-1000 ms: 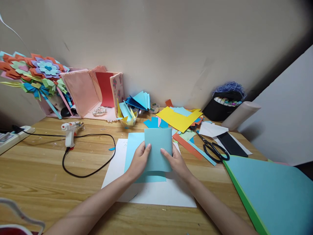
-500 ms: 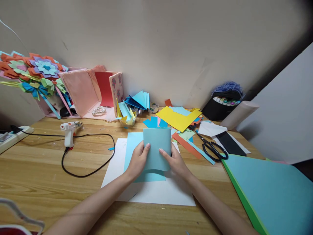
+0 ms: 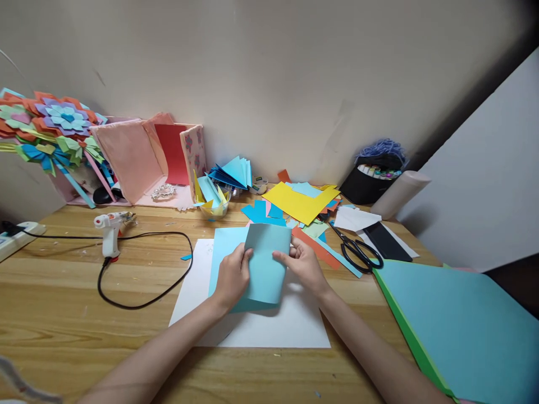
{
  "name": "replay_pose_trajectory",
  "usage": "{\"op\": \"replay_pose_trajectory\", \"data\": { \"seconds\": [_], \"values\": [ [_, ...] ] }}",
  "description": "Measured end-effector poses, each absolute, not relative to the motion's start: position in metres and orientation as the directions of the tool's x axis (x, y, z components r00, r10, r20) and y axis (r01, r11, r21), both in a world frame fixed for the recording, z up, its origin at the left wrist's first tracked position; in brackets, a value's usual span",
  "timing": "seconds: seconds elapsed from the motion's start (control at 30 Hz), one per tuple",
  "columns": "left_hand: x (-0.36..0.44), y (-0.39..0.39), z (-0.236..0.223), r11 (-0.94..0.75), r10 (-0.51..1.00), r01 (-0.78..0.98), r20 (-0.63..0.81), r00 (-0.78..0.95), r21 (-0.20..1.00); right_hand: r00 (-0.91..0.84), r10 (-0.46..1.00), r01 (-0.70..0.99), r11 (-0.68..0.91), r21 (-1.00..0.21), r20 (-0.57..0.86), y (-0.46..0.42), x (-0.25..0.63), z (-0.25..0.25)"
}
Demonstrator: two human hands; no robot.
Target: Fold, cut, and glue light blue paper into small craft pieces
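A light blue sheet of paper (image 3: 266, 269), bent over on itself, is held up between my two hands. My left hand (image 3: 234, 274) pinches its left edge, thumb on the near face. My right hand (image 3: 304, 264) grips the right edge, its thumb on the front and its fingers partly hidden behind. Beneath lies another light blue sheet (image 3: 219, 247), resting on a larger white sheet (image 3: 295, 331) on the wooden table.
A glue gun (image 3: 110, 233) with a black cord stands at left. Black-handled scissors (image 3: 360, 252) lie right, beside paper scraps (image 3: 303, 202) and a black phone-like slab (image 3: 388, 242). A stack of coloured sheets (image 3: 458, 325) covers the right. Pink box (image 3: 130, 157) and marker holder (image 3: 366, 182) stand behind.
The held paper has tilted and come slightly lower and nearer. My right hand has shifted its grip up along the right edge. The whole view has turned a little to the right.
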State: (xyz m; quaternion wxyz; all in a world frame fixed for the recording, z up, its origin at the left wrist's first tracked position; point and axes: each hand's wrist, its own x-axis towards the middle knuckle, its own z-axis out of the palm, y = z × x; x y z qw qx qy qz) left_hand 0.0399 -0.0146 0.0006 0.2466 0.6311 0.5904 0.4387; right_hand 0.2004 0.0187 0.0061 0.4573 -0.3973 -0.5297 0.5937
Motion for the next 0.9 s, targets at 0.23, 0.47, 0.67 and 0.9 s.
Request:
{"op": "replay_pose_trajectory", "data": {
  "seconds": [0.23, 0.47, 0.67, 0.9],
  "values": [
    [0.041, -0.013, 0.003, -0.193, 0.968, 0.420, 0.242, -0.066, 0.887, -0.207, 0.977, -0.091, 0.041, -0.995, 0.059, 0.025, 0.209, 0.007],
    [0.043, -0.012, -0.001, -0.175, 0.977, 0.421, 0.209, -0.036, 0.890, -0.134, 0.985, -0.071, 0.101, -0.992, 0.110, 0.028, 0.214, 0.011],
    [0.045, -0.012, -0.005, -0.142, 0.987, 0.406, 0.162, -0.015, 0.903, -0.075, 0.997, -0.049, 0.014, -0.999, 0.018, 0.035, 0.218, 0.006],
    [0.041, -0.008, -0.005, -0.042, 0.993, 0.337, 0.076, -0.087, 0.941, -0.345, 0.933, -0.019, -0.116, -0.993, -0.103, 0.032, 0.215, 0.009]
  ]
}}
